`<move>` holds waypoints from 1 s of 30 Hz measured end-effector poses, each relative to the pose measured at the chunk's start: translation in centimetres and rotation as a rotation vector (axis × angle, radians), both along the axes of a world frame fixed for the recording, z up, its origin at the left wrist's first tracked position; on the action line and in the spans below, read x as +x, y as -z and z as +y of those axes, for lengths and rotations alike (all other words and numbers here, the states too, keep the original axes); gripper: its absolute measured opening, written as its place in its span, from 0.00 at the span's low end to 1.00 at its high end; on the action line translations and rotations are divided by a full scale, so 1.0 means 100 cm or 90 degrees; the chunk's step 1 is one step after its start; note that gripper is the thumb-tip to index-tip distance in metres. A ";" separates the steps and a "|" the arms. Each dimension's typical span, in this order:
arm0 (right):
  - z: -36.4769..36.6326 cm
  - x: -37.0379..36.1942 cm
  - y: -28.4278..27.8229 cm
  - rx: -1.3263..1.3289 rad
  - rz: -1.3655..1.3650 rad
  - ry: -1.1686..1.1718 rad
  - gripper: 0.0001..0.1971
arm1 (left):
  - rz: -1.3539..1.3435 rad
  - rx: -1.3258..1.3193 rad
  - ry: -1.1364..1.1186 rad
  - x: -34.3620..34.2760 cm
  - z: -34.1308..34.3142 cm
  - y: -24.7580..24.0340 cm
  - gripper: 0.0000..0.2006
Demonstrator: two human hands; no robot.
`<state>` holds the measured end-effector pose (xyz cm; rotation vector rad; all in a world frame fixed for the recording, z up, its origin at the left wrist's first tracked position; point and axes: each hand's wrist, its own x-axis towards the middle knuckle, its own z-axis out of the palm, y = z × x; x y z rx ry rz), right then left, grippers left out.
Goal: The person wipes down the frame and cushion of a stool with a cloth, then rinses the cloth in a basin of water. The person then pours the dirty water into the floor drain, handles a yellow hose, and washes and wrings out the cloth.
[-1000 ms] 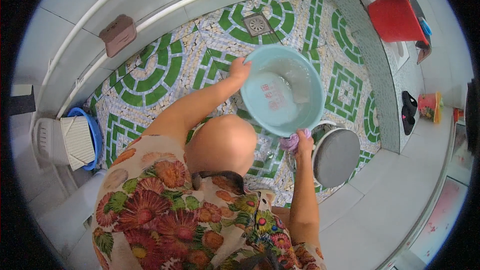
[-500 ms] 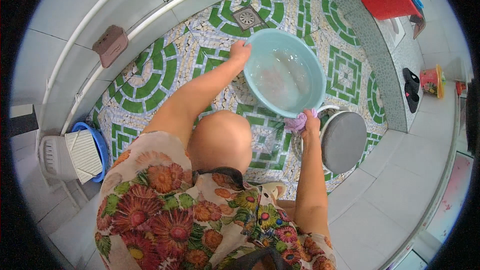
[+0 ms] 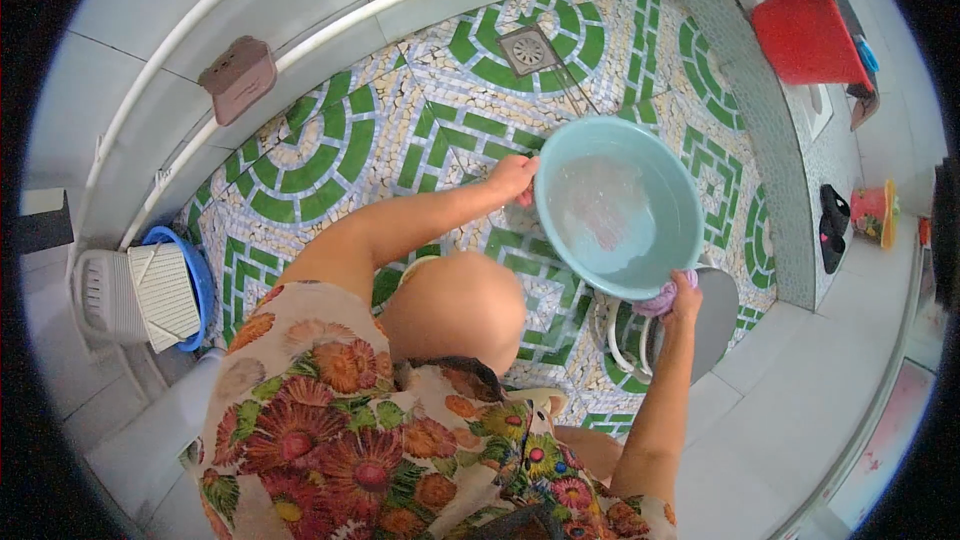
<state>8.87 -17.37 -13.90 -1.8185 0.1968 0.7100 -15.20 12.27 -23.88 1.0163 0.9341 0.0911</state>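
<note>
A light blue-green plastic basin (image 3: 672,210) is held out in front of me over the tiled floor. Shallow water (image 3: 600,190) lies in it, pooled toward the far left side. My left hand (image 3: 515,178) is closed on the basin's left rim. At the near right rim, my right hand (image 3: 686,295) grips the basin together with a bunched purple cloth (image 3: 656,304). The cloth hangs against the outside of the rim. Beneath and beside my right hand is a stool with a grey round seat (image 3: 715,325), partly hidden by the basin and my arm.
A square floor drain (image 3: 527,51) lies beyond the basin. A raised tiled ledge (image 3: 745,110) runs along the right, with a red bin (image 3: 812,35), black slippers (image 3: 833,228) and a colourful bucket (image 3: 872,214). At left, a washboard (image 3: 165,298) leans by a blue basin (image 3: 205,285).
Both hands have brought the basin nearer and to the right, over part of the stool. The water has shifted inside it. The view has turned slightly.
</note>
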 end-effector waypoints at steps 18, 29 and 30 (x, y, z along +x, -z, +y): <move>0.008 -0.021 -0.011 -0.038 -0.008 0.031 0.11 | 0.337 0.657 0.132 0.081 0.205 0.066 0.13; 0.018 -0.044 -0.003 -0.055 -0.007 0.055 0.09 | -0.038 0.332 0.174 0.107 0.151 0.061 0.28; 0.019 -0.042 -0.006 -0.063 -0.017 0.068 0.08 | -0.046 0.342 0.154 0.105 0.130 0.036 0.26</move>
